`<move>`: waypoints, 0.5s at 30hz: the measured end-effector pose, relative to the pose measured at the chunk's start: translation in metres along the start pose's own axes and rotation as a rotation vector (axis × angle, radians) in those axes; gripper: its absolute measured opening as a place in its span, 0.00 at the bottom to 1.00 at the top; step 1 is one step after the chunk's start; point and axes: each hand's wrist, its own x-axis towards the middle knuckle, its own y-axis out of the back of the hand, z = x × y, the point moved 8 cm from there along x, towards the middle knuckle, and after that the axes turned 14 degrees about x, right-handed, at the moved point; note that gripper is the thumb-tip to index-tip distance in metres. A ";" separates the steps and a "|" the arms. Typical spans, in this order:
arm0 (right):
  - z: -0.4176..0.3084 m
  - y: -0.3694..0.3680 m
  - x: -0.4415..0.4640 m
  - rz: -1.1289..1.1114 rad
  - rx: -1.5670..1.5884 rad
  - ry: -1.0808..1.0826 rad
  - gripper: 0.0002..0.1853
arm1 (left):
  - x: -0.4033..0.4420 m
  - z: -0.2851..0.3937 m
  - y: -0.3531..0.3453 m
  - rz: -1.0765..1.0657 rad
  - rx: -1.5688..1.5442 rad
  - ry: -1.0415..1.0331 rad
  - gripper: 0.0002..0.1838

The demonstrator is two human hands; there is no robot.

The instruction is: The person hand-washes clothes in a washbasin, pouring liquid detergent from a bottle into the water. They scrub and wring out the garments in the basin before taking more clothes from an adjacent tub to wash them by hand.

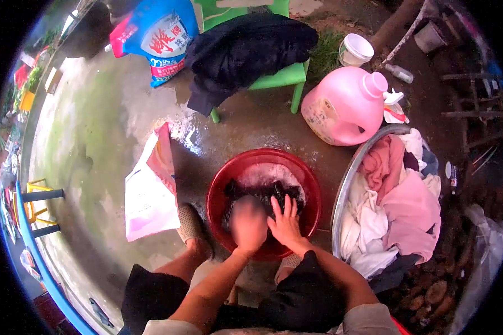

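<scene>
A red basin (213,192) stands on the ground between my feet. Dark wet cloth (262,191) lies in it, with white suds (271,172) along the far side. My left hand (248,226) is over the cloth in the left half of the basin; a blur covers its fingers, so its grip is hidden. Just to its right, my right hand (285,221) rests on or just above the cloth, fingers spread and pointing away from me. I see nothing held in it.
A metal tub (341,223) of pink and white clothes (411,209) sits right of the basin. Beyond are a pink jug (341,103) and a green chair (279,77) draped with dark clothing (251,47). A blue detergent bag (165,33) and a white-pink packet (151,192) stand left.
</scene>
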 end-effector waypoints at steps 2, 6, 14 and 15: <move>0.001 -0.010 0.012 -0.028 -0.149 0.011 0.39 | 0.002 -0.005 -0.020 0.039 0.101 -0.062 0.15; 0.006 -0.009 0.069 0.025 -0.211 0.179 0.37 | 0.054 -0.028 -0.054 -0.160 0.101 -0.133 0.12; -0.029 0.048 0.145 -0.001 0.157 0.311 0.14 | 0.123 -0.052 -0.031 -0.330 -0.261 0.331 0.18; -0.039 0.062 0.131 -0.010 0.045 0.204 0.10 | 0.117 -0.061 -0.030 -0.267 -0.525 0.309 0.23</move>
